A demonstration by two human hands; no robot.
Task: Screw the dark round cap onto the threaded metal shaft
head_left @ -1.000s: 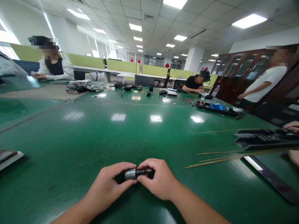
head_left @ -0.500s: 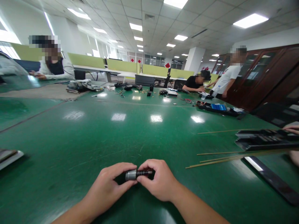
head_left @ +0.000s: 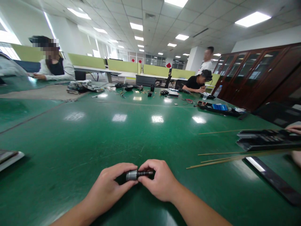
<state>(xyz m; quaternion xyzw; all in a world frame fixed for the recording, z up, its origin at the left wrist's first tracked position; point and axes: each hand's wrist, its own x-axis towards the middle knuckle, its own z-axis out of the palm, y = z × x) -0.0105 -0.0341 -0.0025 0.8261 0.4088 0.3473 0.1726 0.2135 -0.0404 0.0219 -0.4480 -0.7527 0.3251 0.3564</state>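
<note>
Between my hands, just above the green table (head_left: 98, 131), lies a small silver and black cylindrical part with a shaft (head_left: 131, 175), pointing sideways. My left hand (head_left: 114, 183) has its thumb and fingers closed around the thick silver end at the left. At the other end, my right hand (head_left: 161, 180) pinches the thin black shaft near the point where it meets the silver body. The shaft's ringed tip shows inside the curl of my right hand. The exact kind of part is too small to make out.
To the right are thin brass-coloured rods (head_left: 216, 161), a black channel-shaped housing (head_left: 263, 139) touched by another person's hand, and a long black bar (head_left: 272, 180). A flat pale-edged object (head_left: 10, 160) sits at the left. Tools and parts line the far side, where other people are.
My hands and the cylindrical part stay almost in place. In the background, the standing person in white has moved left, behind the seated person in black.
</note>
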